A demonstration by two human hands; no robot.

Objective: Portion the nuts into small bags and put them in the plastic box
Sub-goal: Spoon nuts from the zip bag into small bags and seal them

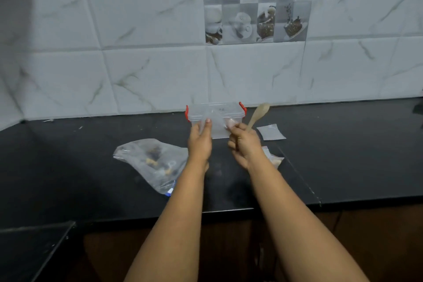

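Both hands lift a small clear bag (215,125) before the plastic box (216,111): left hand (199,142) pinches one edge, right hand (243,144) grips the other plus a wooden spoon (257,114). The bag's contents are blurred, perhaps a few nuts. The large nut bag (152,162) lies left on the counter (343,162).

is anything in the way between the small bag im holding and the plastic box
Nothing visible blocks it. The small bag is held up between the left hand and right hand, right in front of the plastic box. The wooden spoon in the right hand sticks up beside the box, off to the right of the path.
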